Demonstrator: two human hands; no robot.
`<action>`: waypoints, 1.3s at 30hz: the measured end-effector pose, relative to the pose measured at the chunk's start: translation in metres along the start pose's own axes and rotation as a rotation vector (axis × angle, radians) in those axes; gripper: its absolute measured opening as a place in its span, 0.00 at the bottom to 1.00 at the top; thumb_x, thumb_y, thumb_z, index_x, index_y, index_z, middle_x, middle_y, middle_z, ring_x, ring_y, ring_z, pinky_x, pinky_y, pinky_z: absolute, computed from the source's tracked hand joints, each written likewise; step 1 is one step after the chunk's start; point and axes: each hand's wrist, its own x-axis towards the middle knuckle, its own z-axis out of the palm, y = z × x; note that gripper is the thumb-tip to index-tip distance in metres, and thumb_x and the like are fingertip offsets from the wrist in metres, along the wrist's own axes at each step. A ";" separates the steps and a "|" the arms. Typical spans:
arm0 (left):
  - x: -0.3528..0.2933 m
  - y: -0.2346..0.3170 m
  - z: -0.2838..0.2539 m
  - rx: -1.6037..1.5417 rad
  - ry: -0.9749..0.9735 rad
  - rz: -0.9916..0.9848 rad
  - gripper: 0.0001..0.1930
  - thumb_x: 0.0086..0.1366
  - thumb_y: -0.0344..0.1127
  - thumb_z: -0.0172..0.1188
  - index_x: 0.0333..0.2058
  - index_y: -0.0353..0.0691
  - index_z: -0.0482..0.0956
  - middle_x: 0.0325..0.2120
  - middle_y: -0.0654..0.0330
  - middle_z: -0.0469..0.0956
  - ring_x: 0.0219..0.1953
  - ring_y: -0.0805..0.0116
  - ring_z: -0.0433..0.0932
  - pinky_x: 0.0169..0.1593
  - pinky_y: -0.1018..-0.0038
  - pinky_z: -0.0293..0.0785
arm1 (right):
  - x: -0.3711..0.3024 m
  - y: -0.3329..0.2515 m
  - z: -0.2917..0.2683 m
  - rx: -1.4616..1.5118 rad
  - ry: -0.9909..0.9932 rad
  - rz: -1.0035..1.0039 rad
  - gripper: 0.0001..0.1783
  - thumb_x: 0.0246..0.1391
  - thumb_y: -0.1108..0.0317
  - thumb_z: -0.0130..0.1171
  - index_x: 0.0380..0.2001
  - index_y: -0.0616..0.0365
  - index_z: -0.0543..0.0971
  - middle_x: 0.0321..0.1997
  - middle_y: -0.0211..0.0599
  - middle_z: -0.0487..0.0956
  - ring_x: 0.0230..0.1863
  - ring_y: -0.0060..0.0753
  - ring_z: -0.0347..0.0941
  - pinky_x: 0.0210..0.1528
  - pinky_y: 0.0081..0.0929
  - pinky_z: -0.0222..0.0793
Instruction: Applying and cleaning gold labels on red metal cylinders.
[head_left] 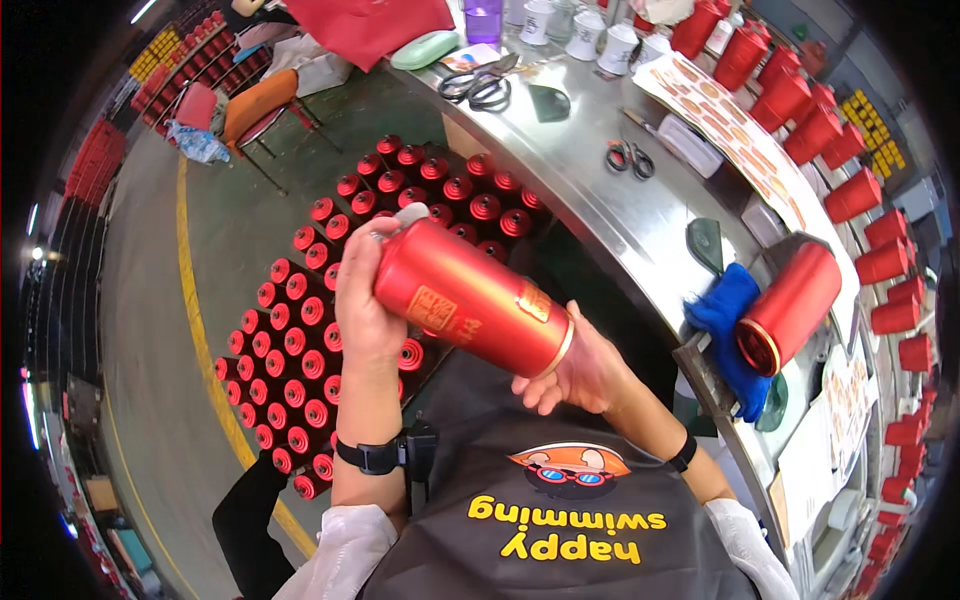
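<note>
Both hands hold a shiny red cylindrical canister with gold decals and a pale gold rim, tilted over my lap. My left hand is wrapped round its upper left end. A small whitish piece shows by that hand's fingertips; what it is I cannot tell. At the lower right end, my right hand cups the canister's rim from below, partly hidden by it. A second red canister lies on its side on the metal table, against a blue cloth.
Rows of red round-topped pieces stand on the floor at left. On the metal table lie black scissors, smaller scissors, a sticker sheet and green scrapers. More red canisters line its far side. An orange chair stands beyond.
</note>
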 end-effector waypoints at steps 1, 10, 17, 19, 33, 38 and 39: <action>0.002 -0.001 0.001 0.035 0.092 -0.041 0.17 0.73 0.42 0.46 0.48 0.34 0.73 0.49 0.51 0.77 0.50 0.63 0.76 0.56 0.66 0.71 | 0.000 0.002 0.000 -0.056 0.120 0.005 0.47 0.62 0.28 0.23 0.63 0.59 0.64 0.49 0.52 0.79 0.47 0.47 0.80 0.42 0.40 0.81; 0.006 -0.003 0.005 0.042 0.182 -0.189 0.11 0.72 0.37 0.53 0.41 0.35 0.78 0.41 0.56 0.82 0.38 0.72 0.80 0.45 0.74 0.77 | -0.004 0.009 0.000 -0.194 0.242 -0.137 0.42 0.66 0.34 0.26 0.63 0.59 0.64 0.53 0.49 0.77 0.47 0.46 0.79 0.46 0.38 0.79; 0.008 -0.003 0.003 0.101 0.219 -0.159 0.11 0.71 0.37 0.53 0.40 0.35 0.77 0.43 0.53 0.81 0.41 0.69 0.80 0.47 0.71 0.77 | -0.001 0.009 0.000 -0.215 0.211 -0.144 0.41 0.66 0.34 0.32 0.65 0.59 0.61 0.54 0.50 0.77 0.47 0.49 0.79 0.44 0.39 0.80; 0.010 -0.005 -0.002 0.098 0.201 -0.150 0.11 0.71 0.38 0.53 0.39 0.34 0.77 0.43 0.52 0.81 0.42 0.67 0.80 0.49 0.68 0.76 | 0.001 0.009 -0.001 -0.213 0.243 -0.124 0.42 0.66 0.34 0.27 0.68 0.57 0.57 0.55 0.52 0.75 0.46 0.54 0.79 0.43 0.40 0.80; 0.015 -0.004 -0.008 0.040 0.255 -0.248 0.13 0.70 0.42 0.56 0.42 0.37 0.76 0.37 0.61 0.80 0.40 0.70 0.79 0.47 0.71 0.75 | 0.000 0.005 0.006 -0.117 0.224 -0.112 0.43 0.64 0.31 0.34 0.54 0.64 0.72 0.40 0.48 0.81 0.40 0.44 0.81 0.37 0.33 0.81; 0.013 -0.002 0.003 0.037 0.345 -0.222 0.13 0.72 0.42 0.52 0.41 0.38 0.77 0.35 0.60 0.80 0.37 0.71 0.79 0.44 0.72 0.76 | 0.000 0.004 0.000 0.019 0.161 -0.048 0.45 0.63 0.30 0.34 0.56 0.66 0.71 0.41 0.53 0.81 0.40 0.47 0.82 0.36 0.34 0.83; 0.013 -0.001 0.004 0.027 0.327 -0.231 0.12 0.72 0.41 0.52 0.41 0.38 0.76 0.34 0.60 0.80 0.37 0.71 0.79 0.44 0.72 0.76 | 0.000 0.004 -0.001 0.027 0.153 -0.043 0.46 0.62 0.30 0.33 0.56 0.66 0.71 0.41 0.54 0.80 0.39 0.47 0.82 0.35 0.34 0.83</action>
